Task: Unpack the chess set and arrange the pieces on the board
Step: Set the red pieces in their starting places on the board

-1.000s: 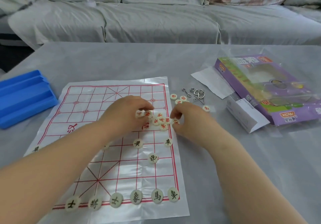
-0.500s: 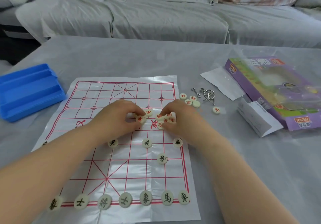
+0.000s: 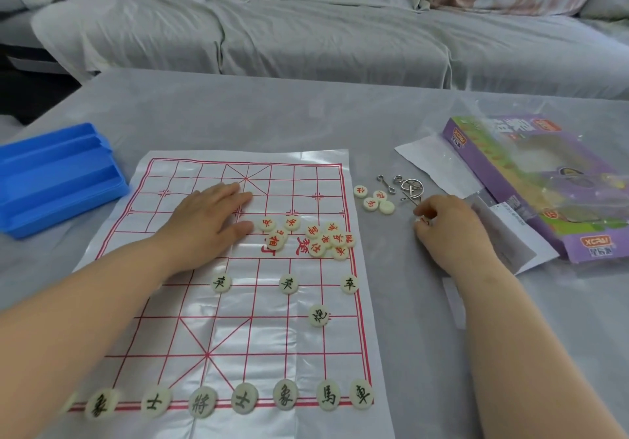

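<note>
The left hand (image 3: 207,224) lies flat, fingers straight, on the xiangqi board (image 3: 238,329), its thumb just beside the heap of red pieces (image 3: 320,239) at the river. The right hand (image 3: 449,227) is off the board's right edge, fingers curled, pinching a red-lettered piece (image 3: 423,221) on the table (image 3: 408,302) near the wire puzzle (image 3: 408,188). The board's far rows are bare. The black back row (image 3: 243,397) lines the near edge.
</note>
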Demonstrator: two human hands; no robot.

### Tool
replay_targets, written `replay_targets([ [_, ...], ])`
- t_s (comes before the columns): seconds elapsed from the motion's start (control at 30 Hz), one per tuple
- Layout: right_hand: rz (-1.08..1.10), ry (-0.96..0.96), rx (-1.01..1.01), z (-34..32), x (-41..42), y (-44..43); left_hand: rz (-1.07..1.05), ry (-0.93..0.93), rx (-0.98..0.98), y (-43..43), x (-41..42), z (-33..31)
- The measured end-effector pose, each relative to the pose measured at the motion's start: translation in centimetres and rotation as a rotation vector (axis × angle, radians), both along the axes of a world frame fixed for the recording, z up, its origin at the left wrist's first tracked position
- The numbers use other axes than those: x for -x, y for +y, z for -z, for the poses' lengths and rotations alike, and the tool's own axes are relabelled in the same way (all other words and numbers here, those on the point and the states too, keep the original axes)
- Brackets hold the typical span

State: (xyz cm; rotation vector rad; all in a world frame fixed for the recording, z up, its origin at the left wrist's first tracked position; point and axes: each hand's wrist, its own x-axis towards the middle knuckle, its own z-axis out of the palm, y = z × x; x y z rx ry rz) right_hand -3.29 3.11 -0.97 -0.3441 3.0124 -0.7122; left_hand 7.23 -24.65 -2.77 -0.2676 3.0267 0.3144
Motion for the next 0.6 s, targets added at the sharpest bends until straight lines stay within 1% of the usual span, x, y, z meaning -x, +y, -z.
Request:
replay_targets([
  [0.1, -0.051, 0.021, 0.071, -0.3, -0.5, -0.9, 0.013, 0.009, 0.028, -0.1, -0.1, 0.5],
  [0.2, -0.186, 0.033, 0.207, -0.7, -2.1, -3.5, 0.011, 0.026, 0.038, -0.2, -0.2, 0.9],
  [0.3, -0.352, 0.008, 0.216, -0.3, -3.8, -6.2, 0.018, 0.022, 0.039, -0.3, -0.3, 1.0],
  [0.37, -0.384, -0.008, 0.217, 0.2, -4.3, -6.8, 0.019, 0.008, 0.037, -0.3, -0.2, 1.0],
  [0.4, -0.375, -0.004, 0.229, 0.3, -4.2, -6.7, 0.019, -0.001, 0.036, -0.3, -0.2, 1.0],
  [0.47, -0.29, 0.027, 0.223, 0.3, -3.3, -5.9, 0.019, -0.023, 0.036, -0.4, -0.2, 1.0],
  [0.53, -0.173, 0.064, 0.16, 0.3, -2.2, -4.7, 0.018, -0.045, 0.036, -0.4, -0.1, 0.9],
  [0.6, -0.116, 0.07, 0.052, 0.4, -1.2, -3.7, 0.018, -0.062, 0.028, -0.5, -0.1, 0.8],
])
